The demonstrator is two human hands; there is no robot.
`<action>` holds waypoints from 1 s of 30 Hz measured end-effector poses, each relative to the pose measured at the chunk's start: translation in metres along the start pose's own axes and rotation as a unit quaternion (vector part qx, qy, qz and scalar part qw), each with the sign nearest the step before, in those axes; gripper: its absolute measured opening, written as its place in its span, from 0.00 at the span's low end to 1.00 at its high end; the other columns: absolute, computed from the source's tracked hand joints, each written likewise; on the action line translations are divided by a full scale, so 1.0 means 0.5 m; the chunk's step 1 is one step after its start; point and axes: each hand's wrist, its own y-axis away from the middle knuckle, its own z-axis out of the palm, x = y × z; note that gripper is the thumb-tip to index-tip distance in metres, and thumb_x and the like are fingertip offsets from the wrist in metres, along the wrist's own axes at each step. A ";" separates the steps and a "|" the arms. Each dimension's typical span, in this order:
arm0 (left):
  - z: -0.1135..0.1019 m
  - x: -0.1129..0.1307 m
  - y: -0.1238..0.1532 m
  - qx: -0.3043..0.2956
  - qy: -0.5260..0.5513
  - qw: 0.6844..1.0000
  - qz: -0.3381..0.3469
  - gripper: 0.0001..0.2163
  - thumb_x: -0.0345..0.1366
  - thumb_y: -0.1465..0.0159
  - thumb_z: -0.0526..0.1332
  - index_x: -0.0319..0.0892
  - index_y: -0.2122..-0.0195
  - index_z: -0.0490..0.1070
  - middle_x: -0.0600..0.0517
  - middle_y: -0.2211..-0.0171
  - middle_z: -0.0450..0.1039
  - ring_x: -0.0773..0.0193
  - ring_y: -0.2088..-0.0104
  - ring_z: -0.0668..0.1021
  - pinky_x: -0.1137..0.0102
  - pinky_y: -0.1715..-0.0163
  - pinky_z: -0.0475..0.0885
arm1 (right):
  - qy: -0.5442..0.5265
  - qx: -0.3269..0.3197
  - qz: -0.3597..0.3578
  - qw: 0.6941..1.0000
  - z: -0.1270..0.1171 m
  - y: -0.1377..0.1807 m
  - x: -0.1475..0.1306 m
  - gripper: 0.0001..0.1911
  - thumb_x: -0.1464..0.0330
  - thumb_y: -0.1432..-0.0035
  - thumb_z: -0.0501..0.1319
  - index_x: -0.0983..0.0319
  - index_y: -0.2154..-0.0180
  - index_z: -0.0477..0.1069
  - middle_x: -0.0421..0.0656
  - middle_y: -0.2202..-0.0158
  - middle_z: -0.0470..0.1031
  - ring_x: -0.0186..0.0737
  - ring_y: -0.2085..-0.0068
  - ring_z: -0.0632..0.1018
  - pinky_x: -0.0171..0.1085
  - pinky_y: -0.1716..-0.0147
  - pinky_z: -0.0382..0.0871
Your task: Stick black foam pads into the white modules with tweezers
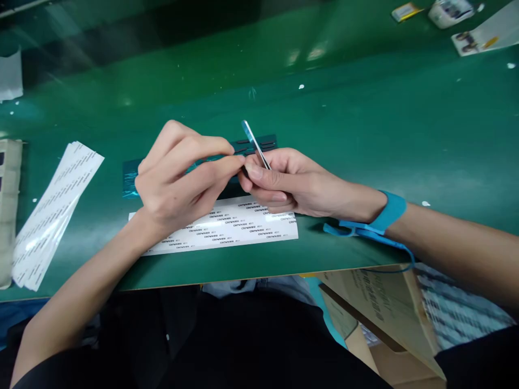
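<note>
My right hand [284, 181] is closed around a pair of metal tweezers [254, 143] whose blue-tipped end sticks up and away from me. My left hand [182, 175] pinches its thumb and forefinger together right against the tweezers' lower end, on something too small to name. Both hands hover over a white label sheet [239, 227] printed with rows of small black text. Behind the hands lies a dark teal strip [132, 175] with black slots, partly hidden. A blue wrist strap [389, 213] circles my right wrist.
A stack of white label sheets [51, 210] lies at the left on the green mat [365, 135]. Small packages [450, 11] and a card [482, 38] sit at the far right. Cardboard boxes [381, 308] stand below the table edge.
</note>
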 end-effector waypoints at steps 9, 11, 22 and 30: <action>-0.010 -0.015 0.007 -0.108 -0.065 0.991 -0.053 0.06 0.29 0.30 0.66 0.48 0.58 0.79 0.51 0.60 0.85 0.53 0.60 0.82 0.56 0.63 0.78 | 0.211 0.224 -0.081 0.948 -0.007 -0.001 -0.009 0.24 0.46 0.32 0.67 0.60 0.66 0.74 0.32 0.79 0.58 0.29 0.79 0.54 0.37 0.81 0.46; -0.004 -0.015 0.013 -0.165 -0.075 0.978 -0.100 0.07 0.32 0.27 0.62 0.49 0.60 0.80 0.48 0.60 0.85 0.50 0.56 0.82 0.55 0.64 0.77 | 0.305 0.266 -0.122 0.906 -0.005 0.000 -0.010 0.23 0.46 0.31 0.67 0.59 0.67 0.75 0.34 0.78 0.61 0.32 0.78 0.57 0.38 0.79 0.49; 0.022 -0.019 0.033 -0.224 -0.083 0.960 -0.144 0.12 0.33 0.27 0.58 0.47 0.66 0.79 0.46 0.63 0.78 0.52 0.57 0.79 0.60 0.70 0.71 | 0.678 0.208 -0.137 0.692 -0.032 0.008 0.003 0.08 0.67 0.27 0.57 0.60 0.61 0.72 0.37 0.76 0.65 0.37 0.75 0.64 0.42 0.70 0.53; 0.020 -0.017 0.024 -0.237 -0.090 0.957 -0.139 0.12 0.33 0.28 0.60 0.48 0.71 0.76 0.46 0.67 0.78 0.50 0.60 0.79 0.60 0.78 0.63 | 0.700 0.192 -0.109 0.679 -0.030 0.007 0.008 0.10 0.69 0.27 0.55 0.60 0.59 0.74 0.41 0.74 0.68 0.41 0.72 0.66 0.42 0.69 0.53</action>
